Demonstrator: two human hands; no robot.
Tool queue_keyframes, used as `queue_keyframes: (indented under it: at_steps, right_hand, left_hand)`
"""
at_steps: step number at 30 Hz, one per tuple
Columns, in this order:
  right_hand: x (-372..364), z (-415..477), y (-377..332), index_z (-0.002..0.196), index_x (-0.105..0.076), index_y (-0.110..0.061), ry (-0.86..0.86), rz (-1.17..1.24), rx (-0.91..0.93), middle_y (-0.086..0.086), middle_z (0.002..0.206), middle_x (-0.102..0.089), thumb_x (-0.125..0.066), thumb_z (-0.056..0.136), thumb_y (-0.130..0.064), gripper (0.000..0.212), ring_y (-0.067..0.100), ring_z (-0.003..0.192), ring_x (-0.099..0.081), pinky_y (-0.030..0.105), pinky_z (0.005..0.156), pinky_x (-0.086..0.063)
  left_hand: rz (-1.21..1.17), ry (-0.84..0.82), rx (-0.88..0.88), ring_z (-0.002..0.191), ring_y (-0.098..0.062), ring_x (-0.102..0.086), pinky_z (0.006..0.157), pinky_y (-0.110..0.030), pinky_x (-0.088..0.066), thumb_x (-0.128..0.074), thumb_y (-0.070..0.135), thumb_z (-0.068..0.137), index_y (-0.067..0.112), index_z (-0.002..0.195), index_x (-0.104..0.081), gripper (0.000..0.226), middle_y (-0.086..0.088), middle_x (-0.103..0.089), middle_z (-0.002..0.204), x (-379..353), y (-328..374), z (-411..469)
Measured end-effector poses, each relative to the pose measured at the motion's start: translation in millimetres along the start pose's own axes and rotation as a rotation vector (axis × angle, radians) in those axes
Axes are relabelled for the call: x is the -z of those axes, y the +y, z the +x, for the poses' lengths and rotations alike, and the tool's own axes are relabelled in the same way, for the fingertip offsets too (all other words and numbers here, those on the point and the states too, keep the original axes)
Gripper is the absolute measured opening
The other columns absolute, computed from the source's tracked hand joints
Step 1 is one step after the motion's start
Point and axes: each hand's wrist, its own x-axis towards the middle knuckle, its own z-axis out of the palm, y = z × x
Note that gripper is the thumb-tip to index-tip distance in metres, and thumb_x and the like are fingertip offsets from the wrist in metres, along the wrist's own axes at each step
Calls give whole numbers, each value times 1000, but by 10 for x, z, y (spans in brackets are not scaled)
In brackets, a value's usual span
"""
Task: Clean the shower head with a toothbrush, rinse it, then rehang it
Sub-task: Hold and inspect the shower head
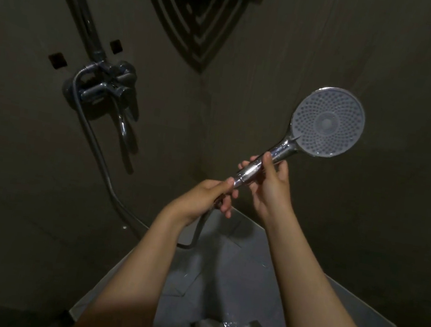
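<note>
The shower head [328, 122] is a round pale disc with many small nozzles on a chrome handle, held up in the corner with its face turned toward me. My right hand [269, 187] grips the middle of the chrome handle. My left hand [209, 195] holds the bottom end of the handle where the hose [103, 164] joins. The hose loops down and left to the wall mixer. No toothbrush is in view.
A chrome mixer tap [108, 90] with a lever sits on the left wall under a vertical riser pipe [78, 5]. A dark corner shelf [199, 14] hangs above. The wet tiled floor [219, 288] lies below my arms.
</note>
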Motion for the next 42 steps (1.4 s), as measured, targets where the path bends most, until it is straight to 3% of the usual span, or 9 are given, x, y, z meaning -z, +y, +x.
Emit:
queue_keyframes:
  at_steps: [3,6,10,17,26,30,34,37,42]
  right_hand:
    - [-23,-10,-4,111,-45,-13,-40,13,-5,7,79,-56,-47,97,-14,14,14,63,-66,31,71,-59]
    - [-40,-5,14,110,-45,-14,-38,5,-7,6,79,-57,-48,97,-15,13,14,62,-66,30,70,-59]
    - [-37,14,-1,107,-45,-14,-21,-49,22,7,82,-56,-48,97,-12,11,15,65,-66,29,68,-58]
    - [-73,21,62,103,-44,-16,-17,-133,59,6,84,-58,-49,96,-12,10,15,70,-67,25,62,-56]
    - [-81,-27,41,99,-46,-17,-16,-21,20,8,81,-56,-47,96,-10,8,14,63,-66,28,66,-57]
    - [-62,-43,47,100,-47,-18,-5,-65,11,6,82,-57,-48,96,-12,8,14,67,-66,27,66,-57]
    - [-70,-32,43,96,-47,-19,15,-76,23,7,83,-57,-48,96,-12,7,15,69,-66,25,60,-56]
    - [-81,-38,34,97,-47,-19,16,-78,24,7,84,-57,-48,96,-12,7,17,72,-66,25,60,-56]
    - [-101,-50,21,110,-44,-16,2,-39,26,7,84,-57,-48,96,-10,15,17,71,-65,25,61,-57]
  left_hand:
    - [-108,-59,36,46,-14,-55,80,-39,-43,-31,33,100,6,79,-58,44,2,-47,42,39,-10,-22]
    - [-168,-37,86,55,-16,-60,70,-30,-48,-34,35,99,6,93,-66,44,-3,-62,58,50,20,-29]
    - [-170,111,50,58,-12,-63,59,-21,-52,-58,22,90,12,101,-59,15,-7,-66,84,37,29,-6]
    - [-82,250,-61,48,-5,-60,54,-15,-52,-65,-3,82,9,83,-58,14,-7,-61,73,70,14,15]
    - [47,101,-42,57,-10,-63,68,-19,-50,-37,20,101,8,82,-61,33,2,-66,62,127,-12,-2]
    - [6,30,33,61,-9,-67,60,-13,-49,-32,21,102,10,98,-58,29,1,-68,68,102,36,-20]
    - [-113,126,-19,58,-12,-68,62,-17,-54,-53,13,94,8,114,-57,22,-4,-67,91,54,17,1]
    - [-126,215,-52,56,-11,-67,62,-19,-56,-68,-3,79,7,94,-58,21,-9,-65,83,57,-1,5]
    - [-127,171,-88,56,-11,-68,62,-18,-56,-60,-4,84,7,87,-59,12,-5,-69,71,113,-14,27]
